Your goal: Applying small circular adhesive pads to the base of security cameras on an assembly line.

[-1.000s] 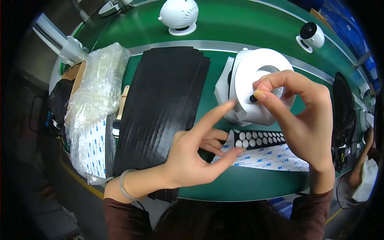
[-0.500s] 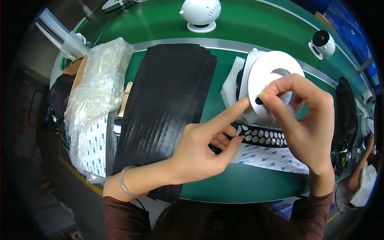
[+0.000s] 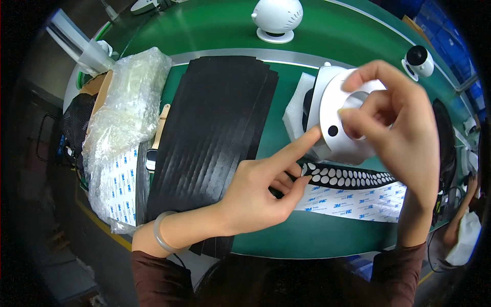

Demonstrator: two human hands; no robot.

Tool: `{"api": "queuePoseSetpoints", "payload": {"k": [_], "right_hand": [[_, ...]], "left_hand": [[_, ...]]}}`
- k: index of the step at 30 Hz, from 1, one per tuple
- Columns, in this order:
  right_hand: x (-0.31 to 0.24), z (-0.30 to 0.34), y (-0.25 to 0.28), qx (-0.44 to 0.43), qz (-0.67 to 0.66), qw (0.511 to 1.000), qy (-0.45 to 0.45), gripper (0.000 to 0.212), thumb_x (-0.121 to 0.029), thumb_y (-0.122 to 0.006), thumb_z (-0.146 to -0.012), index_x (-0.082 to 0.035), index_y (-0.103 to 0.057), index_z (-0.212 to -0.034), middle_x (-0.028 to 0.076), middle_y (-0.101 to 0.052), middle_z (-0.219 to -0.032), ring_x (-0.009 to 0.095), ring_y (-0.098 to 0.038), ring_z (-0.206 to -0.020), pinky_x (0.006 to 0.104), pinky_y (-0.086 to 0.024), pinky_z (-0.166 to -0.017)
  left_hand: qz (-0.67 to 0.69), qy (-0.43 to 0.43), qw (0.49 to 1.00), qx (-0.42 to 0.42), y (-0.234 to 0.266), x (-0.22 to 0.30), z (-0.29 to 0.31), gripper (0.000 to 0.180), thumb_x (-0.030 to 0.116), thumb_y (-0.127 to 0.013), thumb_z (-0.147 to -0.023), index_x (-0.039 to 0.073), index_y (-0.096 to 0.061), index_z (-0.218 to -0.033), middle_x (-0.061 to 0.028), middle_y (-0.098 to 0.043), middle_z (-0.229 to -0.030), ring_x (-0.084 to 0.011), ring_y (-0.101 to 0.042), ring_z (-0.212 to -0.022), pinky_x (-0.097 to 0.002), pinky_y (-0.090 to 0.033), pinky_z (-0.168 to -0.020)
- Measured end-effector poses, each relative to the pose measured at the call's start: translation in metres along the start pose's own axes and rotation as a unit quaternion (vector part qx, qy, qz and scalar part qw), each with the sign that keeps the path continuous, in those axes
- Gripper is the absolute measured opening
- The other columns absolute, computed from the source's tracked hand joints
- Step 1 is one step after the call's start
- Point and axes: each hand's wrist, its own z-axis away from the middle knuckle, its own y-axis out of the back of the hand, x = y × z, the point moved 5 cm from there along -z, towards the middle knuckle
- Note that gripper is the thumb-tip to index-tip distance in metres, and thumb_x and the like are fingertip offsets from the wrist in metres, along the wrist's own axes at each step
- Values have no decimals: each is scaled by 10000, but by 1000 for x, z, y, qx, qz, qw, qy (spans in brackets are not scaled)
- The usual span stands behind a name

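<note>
My left hand [image 3: 261, 197] pinches the left end of a black strip [image 3: 319, 184] with rows of pale oval cut-outs. Its index finger stretches out to the rim of a white round base [image 3: 335, 102] on a white device lying on its side. A small black round pad [image 3: 333, 131] sits flat on that rim, just beyond the fingertip. Over the base's right side, my right hand [image 3: 394, 120] is slightly blurred, thumb and index finger apart, with nothing visible between them. Beneath the strip lies a white backing sheet [image 3: 358, 204] with blue print.
Black sheets [image 3: 215, 117] are stacked left of the device. Further left lies a bubble-wrap bundle [image 3: 128, 97]. White foam [image 3: 299, 107] touches the device. White camera-like units, one round [image 3: 277, 15] and one black-faced [image 3: 418, 60], stand on the green belt beyond. Another person's arm shows far right.
My right hand has drawn away from the black pad, up and to the right, and its thumb and index finger have parted. The white units on the belt have shifted right.
</note>
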Motion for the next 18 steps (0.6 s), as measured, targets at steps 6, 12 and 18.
{"api": "queuePoseSetpoints", "payload": {"k": [6, 12, 18], "right_hand": [[12, -96, 45, 157, 204, 948, 186, 480, -262, -681, -718, -56, -516, -1120, 142, -613, -957, 246, -602, -865, 303, -473, -770], [89, -192, -25, 52, 320, 931, 167, 1051, -595, -751, -440, -343, -255, -1331, 270, -238, -1346, 435, -343, -1183, 449, -365, -946], [118, -192, -21, 169, 237, 944, 155, 906, -377, -791, -477, -261, -358, -1264, 214, -362, -1249, 395, -501, -1027, 421, -444, -857]], "left_hand": [[-35, -44, 998, -23, -3, 5, -1, 620, -71, -565, -733, -12, -319, -1300, -38, -588, -644, -66, -575, -572, -185, -463, -544], [-4, 13, 1000, -23, -2, -7, 5, 514, 8, -575, -750, 65, -431, -1239, -88, -613, -718, -164, -637, -629, -246, -524, -599], [0, 17, 999, -41, -6, -4, 1, 269, 8, -581, -771, 3, -566, -1040, -155, -626, -885, -187, -646, -703, -267, -538, -595]]}}
